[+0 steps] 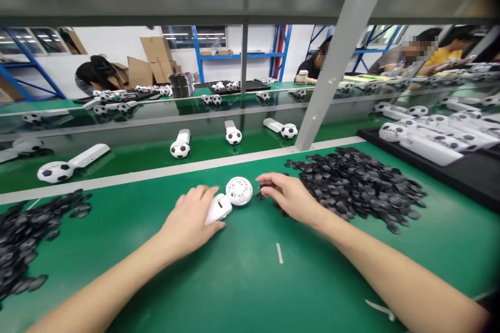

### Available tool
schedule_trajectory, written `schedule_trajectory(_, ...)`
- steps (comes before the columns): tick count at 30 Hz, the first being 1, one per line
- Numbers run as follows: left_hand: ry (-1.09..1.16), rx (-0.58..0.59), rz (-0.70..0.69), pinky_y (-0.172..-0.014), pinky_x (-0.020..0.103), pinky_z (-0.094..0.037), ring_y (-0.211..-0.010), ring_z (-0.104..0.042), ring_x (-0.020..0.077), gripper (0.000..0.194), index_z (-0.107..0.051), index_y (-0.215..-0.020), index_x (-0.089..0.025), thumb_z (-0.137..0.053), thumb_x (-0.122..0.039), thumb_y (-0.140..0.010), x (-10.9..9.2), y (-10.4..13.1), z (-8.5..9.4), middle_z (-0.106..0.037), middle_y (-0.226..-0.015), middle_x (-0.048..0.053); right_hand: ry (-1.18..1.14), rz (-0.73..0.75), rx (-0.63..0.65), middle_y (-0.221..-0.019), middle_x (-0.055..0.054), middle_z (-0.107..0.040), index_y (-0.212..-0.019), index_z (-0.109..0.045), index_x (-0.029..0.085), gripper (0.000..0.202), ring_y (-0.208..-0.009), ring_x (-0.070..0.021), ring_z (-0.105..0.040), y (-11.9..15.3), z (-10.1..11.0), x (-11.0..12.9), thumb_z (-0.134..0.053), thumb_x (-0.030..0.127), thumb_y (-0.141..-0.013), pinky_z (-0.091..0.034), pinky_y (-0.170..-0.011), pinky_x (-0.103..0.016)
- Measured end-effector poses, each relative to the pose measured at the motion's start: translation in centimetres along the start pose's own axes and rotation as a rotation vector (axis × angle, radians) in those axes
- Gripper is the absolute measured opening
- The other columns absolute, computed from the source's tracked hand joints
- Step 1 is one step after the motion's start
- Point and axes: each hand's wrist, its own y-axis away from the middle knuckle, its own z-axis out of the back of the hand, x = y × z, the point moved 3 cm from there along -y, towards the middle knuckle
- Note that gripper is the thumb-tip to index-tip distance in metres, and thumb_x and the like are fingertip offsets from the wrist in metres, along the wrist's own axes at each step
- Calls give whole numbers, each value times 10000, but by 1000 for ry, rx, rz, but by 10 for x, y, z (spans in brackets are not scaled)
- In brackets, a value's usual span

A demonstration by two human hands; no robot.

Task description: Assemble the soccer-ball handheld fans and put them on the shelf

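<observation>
My left hand (191, 218) is wrapped around the white handle (219, 209) of a small handheld fan and holds it low over the green tabletop. The fan's round white head (239, 191) has openings in it and points away to the right of that hand. Just right of the head, my right hand (291, 197) pinches a small black piece (261, 192) between thumb and fingers. Behind the right hand spreads a heap of loose black pieces (351, 182). The right palm is turned away from view.
Another heap of black pieces (27, 239) lies at the left. Beyond a pale rail, several football-patterned fans (233, 135) lie on a green belt. A black tray (437, 169) at the right bears more fans. A slanted grey post (336, 62) rises ahead. Several people sit across the line.
</observation>
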Motion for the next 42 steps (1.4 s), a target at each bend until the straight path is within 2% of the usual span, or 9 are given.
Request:
schedule_trajectory(2,85,-4,-50,-919,423,-372,-1136,-416,298,718,-331,-1299,-212,-609,-408,-667,-10,-19,1,-417,-1278,96,-65,-25,-3,-767,-6,-642,-877,-583,187,107,-678,-130,-614,0,1,0,-536,181,-782,-500,-635,-245)
schedule_trajectory(6,284,58,-72,-902,370,-404,-1097,-479,265,732,-319,-1311,-219,-609,-419,-669,-22,-44,-10,-436,-1267,83,-70,96,-19,-790,-5,-639,-833,-648,202,109,-742,-128,-597,1,3,5,-551,176,-791,-484,-711,-258)
schedule_trajectory(16,300,45,-80,-898,402,-408,-1106,-486,295,845,-299,-1336,-244,-660,-493,-614,-23,-40,-20,-444,-1289,85,243,447,94,-866,-16,-634,-847,-646,224,145,-820,-147,-553,10,-20,17,-520,152,-848,-404,-745,-301)
schedule_trajectory(20,316,-3,-98,-911,386,-403,-1108,-486,282,768,-375,-1289,-248,-636,-541,-629,-20,-42,-21,-481,-1264,64,249,388,57,-823,-9,-610,-845,-610,211,83,-810,-158,-528,6,-26,13,-580,146,-802,-398,-758,-321)
schedule_trajectory(24,335,-42,-101,-864,374,-428,-1004,-543,258,645,-449,-1201,-257,-646,-502,-639,-22,-42,-19,-540,-1170,44,76,218,-53,-1076,-68,-517,-1001,-528,206,316,-1012,-200,-484,3,-26,4,-659,183,-714,-438,-814,-337)
schedule_trajectory(30,359,-67,-76,-790,351,-453,-937,-558,237,556,-488,-1129,-279,-655,-470,-635,-23,-43,-19,-572,-1089,15,-74,78,92,-1090,-63,-558,-1150,-430,193,411,-867,-155,-564,-2,-29,-7,-591,204,-772,-477,-750,-311)
schedule_trajectory(32,368,-32,-76,-799,353,-453,-962,-551,245,601,-467,-1163,-281,-665,-454,-622,-20,-44,-18,-559,-1133,19,-19,50,78,-1054,-60,-576,-1079,-497,182,312,-886,-160,-561,-7,-21,-13,-589,238,-786,-474,-740,-300)
schedule_trajectory(37,243,11,-68,-869,367,-418,-1065,-511,270,631,-411,-1241,-266,-590,-228,-637,-8,-47,-13,-510,-1245,27,431,48,119,-863,-53,-615,-856,-644,171,101,-849,-186,-551,-14,-5,-23,-636,202,-760,-429,-796,-331)
schedule_trajectory(42,110,-24,-203,-893,402,-371,-1061,-490,253,683,-405,-1268,-325,-419,-49,-643,-9,-47,-11,-554,-1174,4,478,40,168,-833,-58,-609,-820,-652,170,77,-811,-191,-547,-15,-9,-24,-638,149,-747,-426,-754,-323)
